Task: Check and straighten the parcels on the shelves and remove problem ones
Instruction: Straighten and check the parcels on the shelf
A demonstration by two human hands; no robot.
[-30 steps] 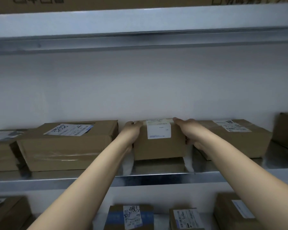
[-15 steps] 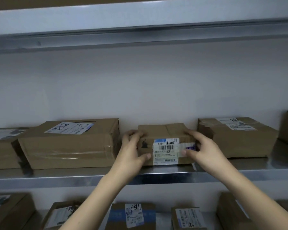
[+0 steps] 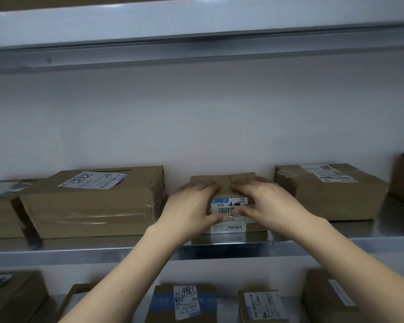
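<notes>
Landmark: the small box (image 3: 219,177) is taken as reference; it is set on the middle shelf (image 3: 79,252), close to the front edge.
Left of it: a big box (image 3: 91,201) is seen just beside it, lying slightly askew, its label on top.
Left hand (image 3: 189,206): the small box's left half is gripped, fingers laid over the top and thumb pressed on the front face.
Label (image 3: 229,203): it is shown on the small box's front face, between the two thumbs, and is partly covered by them.
Right hand (image 3: 271,203): the small box's right half is gripped the same way.
Right of it: a second box (image 3: 331,194) is seen near it but apart, with a torn-looking upper corner.
Below it: more parcels are stored on the lower shelf.
Change: a second ago the small box was held by its sides further back, its label bent over the top edge; it has since been turned and drawn forward, and the hands have been shifted onto its top.
Meaning: this parcel is judged to be nearly straightened, its label now readable from the front; only squaring and letting go seem left before the second box is checked.
</notes>
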